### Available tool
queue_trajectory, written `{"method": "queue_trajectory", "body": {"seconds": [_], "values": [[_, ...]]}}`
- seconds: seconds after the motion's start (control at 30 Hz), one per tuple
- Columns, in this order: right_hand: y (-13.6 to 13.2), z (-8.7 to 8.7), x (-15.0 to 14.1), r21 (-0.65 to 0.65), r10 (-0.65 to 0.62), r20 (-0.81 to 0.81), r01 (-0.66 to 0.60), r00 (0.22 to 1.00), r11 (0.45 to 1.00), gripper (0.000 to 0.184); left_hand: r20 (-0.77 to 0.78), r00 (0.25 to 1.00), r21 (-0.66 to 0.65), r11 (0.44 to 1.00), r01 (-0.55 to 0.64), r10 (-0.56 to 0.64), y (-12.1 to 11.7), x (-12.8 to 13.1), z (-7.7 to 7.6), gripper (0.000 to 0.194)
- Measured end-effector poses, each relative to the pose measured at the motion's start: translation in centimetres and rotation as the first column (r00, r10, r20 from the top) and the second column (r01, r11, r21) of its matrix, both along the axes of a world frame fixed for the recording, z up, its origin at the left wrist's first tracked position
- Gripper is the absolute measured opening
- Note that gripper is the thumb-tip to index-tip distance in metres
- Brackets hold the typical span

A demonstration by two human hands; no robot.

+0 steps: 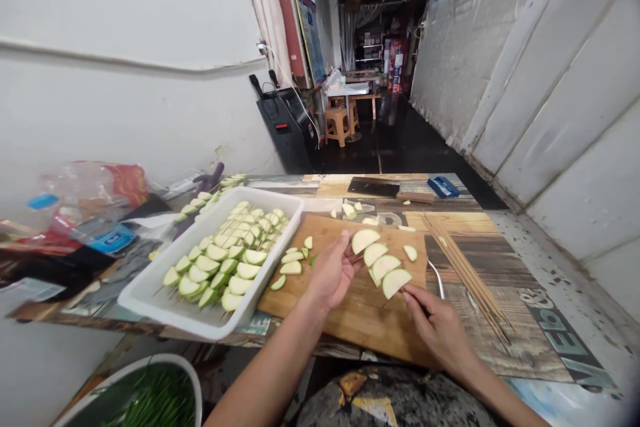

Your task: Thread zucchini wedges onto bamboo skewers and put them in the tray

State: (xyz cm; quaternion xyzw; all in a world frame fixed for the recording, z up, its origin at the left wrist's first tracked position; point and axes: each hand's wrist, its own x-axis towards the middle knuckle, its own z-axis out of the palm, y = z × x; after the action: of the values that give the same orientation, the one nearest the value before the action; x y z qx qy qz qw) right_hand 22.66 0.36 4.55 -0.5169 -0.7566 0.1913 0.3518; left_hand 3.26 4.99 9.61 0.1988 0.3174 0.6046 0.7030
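Observation:
Over the wooden cutting board [345,310] I hold a skewer of pale, green-skinned vegetable slices [385,265], several half-rounds in a row. My right hand [435,320] is closed, pinching the skewer's near end beside the lowest slice. At the far end, my left hand [333,273] has its thumb and fingers closed on the top slice; some fingertips are hidden behind it. Loose slices [291,268] lie on the board left of my hands, and a single slice [410,253] lies to the right.
A white plastic tray [131,297] of skewered slices stands at left. Bare bamboo skewers [467,273] lie right of the board. Behind it are a cleaver [375,187] and a blue box [443,187]. Below left is a tub of green stalks [160,397].

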Motion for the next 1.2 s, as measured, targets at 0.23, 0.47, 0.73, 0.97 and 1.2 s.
{"method": "queue_trajectory", "body": {"seconds": [0.23, 0.47, 0.73, 0.97, 1.2], "values": [[1.4, 3.0, -0.7, 0.122, 0.09, 0.087, -0.1, 0.992, 0.987, 0.03, -0.585, 0.688, 0.348, 0.899, -0.265, 0.429, -3.6, -2.4, -3.2, 0.035], [9.1, 7.6, -7.5, 0.241, 0.33, 0.319, -0.413, 0.888, 0.878, 0.025, -0.657, 0.1, 0.738, 0.665, -0.113, 0.747, -6.7, -5.7, -8.2, 0.033], [15.2, 8.6, -22.5, 0.118, 0.649, 0.524, -0.802, 0.551, 0.586, 0.024, -0.698, 0.111, 0.687, 0.706, -0.171, 0.707, -6.0, -6.0, -10.3, 0.028], [17.2, 8.9, -32.4, 0.045, 0.674, 0.639, -0.893, 0.371, 0.449, 0.02, -0.75, 0.066, 0.647, 0.75, -0.138, 0.658, -5.9, -5.9, -10.4, 0.029], [16.4, 9.0, -37.4, 0.09, 0.638, 0.698, -0.924, 0.324, 0.371, 0.016, -0.784, 0.072, 0.609, 0.787, -0.096, 0.616, -5.8, -6.0, -10.4, 0.027]]}}
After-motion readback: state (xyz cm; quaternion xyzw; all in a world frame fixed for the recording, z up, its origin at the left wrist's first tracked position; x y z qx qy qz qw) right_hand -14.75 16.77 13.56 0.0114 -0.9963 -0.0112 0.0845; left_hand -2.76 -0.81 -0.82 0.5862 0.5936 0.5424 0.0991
